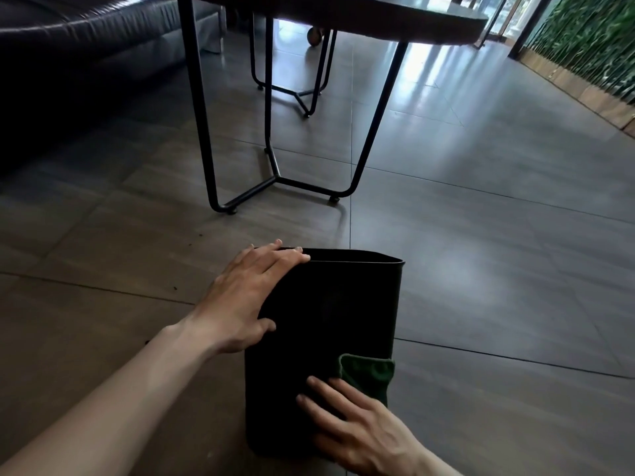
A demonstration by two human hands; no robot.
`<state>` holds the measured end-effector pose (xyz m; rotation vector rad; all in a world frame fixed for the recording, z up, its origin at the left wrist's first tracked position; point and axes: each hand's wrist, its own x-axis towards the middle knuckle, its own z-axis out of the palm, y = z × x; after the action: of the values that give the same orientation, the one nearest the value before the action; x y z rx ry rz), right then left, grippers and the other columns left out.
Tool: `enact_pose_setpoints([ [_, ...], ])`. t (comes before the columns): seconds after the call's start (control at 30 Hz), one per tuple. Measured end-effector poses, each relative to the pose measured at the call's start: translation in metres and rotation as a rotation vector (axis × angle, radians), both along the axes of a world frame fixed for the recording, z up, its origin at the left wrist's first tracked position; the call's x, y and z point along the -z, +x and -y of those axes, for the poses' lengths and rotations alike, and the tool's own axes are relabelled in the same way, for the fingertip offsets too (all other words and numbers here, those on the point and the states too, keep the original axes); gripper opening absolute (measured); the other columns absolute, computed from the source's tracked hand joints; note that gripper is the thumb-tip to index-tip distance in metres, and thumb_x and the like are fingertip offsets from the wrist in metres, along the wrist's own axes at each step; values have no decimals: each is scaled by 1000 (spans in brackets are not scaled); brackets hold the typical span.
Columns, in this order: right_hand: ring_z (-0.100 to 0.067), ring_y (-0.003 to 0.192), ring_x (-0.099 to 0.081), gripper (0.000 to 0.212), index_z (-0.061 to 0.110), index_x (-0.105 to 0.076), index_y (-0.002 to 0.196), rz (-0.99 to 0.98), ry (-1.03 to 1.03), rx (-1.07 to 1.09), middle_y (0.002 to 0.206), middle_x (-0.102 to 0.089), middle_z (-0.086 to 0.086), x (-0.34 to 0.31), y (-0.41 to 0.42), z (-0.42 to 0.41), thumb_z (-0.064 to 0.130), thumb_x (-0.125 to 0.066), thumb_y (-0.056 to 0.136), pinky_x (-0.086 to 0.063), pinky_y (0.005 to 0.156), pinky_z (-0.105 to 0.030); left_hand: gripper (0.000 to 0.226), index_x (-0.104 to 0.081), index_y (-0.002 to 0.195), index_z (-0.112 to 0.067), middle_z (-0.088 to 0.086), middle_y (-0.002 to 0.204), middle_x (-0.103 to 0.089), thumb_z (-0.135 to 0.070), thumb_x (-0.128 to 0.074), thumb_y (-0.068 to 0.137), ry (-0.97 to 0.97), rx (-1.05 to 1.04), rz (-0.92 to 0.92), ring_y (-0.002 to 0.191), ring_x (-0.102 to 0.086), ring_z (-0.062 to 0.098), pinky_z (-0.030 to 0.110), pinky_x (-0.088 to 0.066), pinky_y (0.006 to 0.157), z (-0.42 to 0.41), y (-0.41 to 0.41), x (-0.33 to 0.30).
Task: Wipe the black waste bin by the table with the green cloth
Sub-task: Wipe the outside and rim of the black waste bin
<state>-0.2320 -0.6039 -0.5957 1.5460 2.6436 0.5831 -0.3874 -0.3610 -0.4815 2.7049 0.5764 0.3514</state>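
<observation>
Head view – looks forward-down, close over hands (309,355).

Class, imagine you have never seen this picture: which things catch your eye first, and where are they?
First, the black waste bin lying on the floor, bottom centre. The left hand steadies it near its rim, while the right hand presses the green cloth to its side. Behind stands a table on thin black legs.

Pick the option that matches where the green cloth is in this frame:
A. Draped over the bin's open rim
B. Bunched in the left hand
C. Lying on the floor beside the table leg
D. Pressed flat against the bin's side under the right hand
D: the green cloth lies flat on the black waste bin wall beneath the right hand, while the left hand steadies the bin near its rim.
</observation>
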Motion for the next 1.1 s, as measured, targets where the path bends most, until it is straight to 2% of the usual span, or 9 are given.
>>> enact_pose_setpoints([
  [0.2, -32, 115, -66, 28, 22, -71, 111, -620, 277, 323, 133, -66, -8, -94, 23, -18, 21, -73, 83, -55, 94, -40, 115, -20, 152, -47, -28, 161, -20, -18, -87, 63, -9, 61, 9, 154, -4, 0, 34, -6, 128, -3, -5, 1],
  [0.3, -16, 100, -63, 47, 29, -66, 110, -896, 434, 625, 112, -63, 4, -153, 70, -21, 36, -74, 64, -49, 87, -23, 112, -22, 149, -52, -33, 159, -19, -16, -85, 63, -77, 72, 11, 153, -2, -5, 43, -14, 127, -12, -13, 2],
  [0.37, -14, 96, -61, 51, 34, -67, 107, -951, 480, 813, 107, -61, 9, -179, 106, -23, 46, -73, 58, -47, 84, -24, 109, -25, 146, -53, -35, 158, -19, -15, -84, 63, -117, 64, 16, 153, -3, -5, 49, -21, 125, -19, -21, 1],
  [0.47, -26, 101, -65, 59, 46, -67, 108, -872, 274, 934, 114, -59, 13, -192, 143, -33, 19, -84, 58, -53, 84, -39, 106, -29, 144, -53, -36, 158, -19, -14, -86, 64, -140, 52, 18, 153, -3, -5, 51, -24, 123, -26, -30, 2],
  [0.57, -29, 114, -60, 78, 47, -67, 125, -706, -52, 810, 129, -58, 8, -180, 145, -49, -4, -70, 65, -56, 90, -46, 102, -31, 140, -52, -36, 159, -20, -15, -88, 65, -144, 66, 28, 153, -3, -5, 46, -21, 124, -29, -35, 3],
  [0.67, -23, 121, -48, 76, 55, -62, 130, -521, -254, 675, 137, -52, 10, -164, 132, -63, 0, -70, 78, -53, 94, -44, 97, -31, 135, -54, -37, 159, -18, -18, -89, 66, -145, 57, 26, 153, 0, -6, 36, -19, 121, -30, -40, 2],
  [0.83, -22, 116, -45, 50, 47, -63, 126, -454, -304, 572, 137, -45, 6, -165, 119, -67, 17, -73, 88, -51, 95, -39, 91, -31, 133, -51, -30, 161, -15, -22, -90, 70, -61, -1, 25, 150, 3, -11, 23, -6, 122, -37, -52, 7],
  [1.0, -24, 113, -44, 33, 43, -61, 124, -355, -318, 557, 134, -45, 4, -181, 98, -62, 29, -66, 95, -53, 82, -40, 77, -38, 141, -36, -12, 167, -17, -17, -78, 78, -9, -61, 21, 156, -3, 5, 35, -3, 128, -33, -44, 0],
  [1.1, -19, 108, -43, 31, 47, -59, 122, -349, -300, 594, 128, -45, 8, -191, 84, -60, 32, -63, 94, -52, 75, -37, 74, -43, 139, -36, -10, 163, -29, -12, -66, 73, -49, -22, 221, 155, -18, 9, 38, -7, 128, -19, -29, -22],
])
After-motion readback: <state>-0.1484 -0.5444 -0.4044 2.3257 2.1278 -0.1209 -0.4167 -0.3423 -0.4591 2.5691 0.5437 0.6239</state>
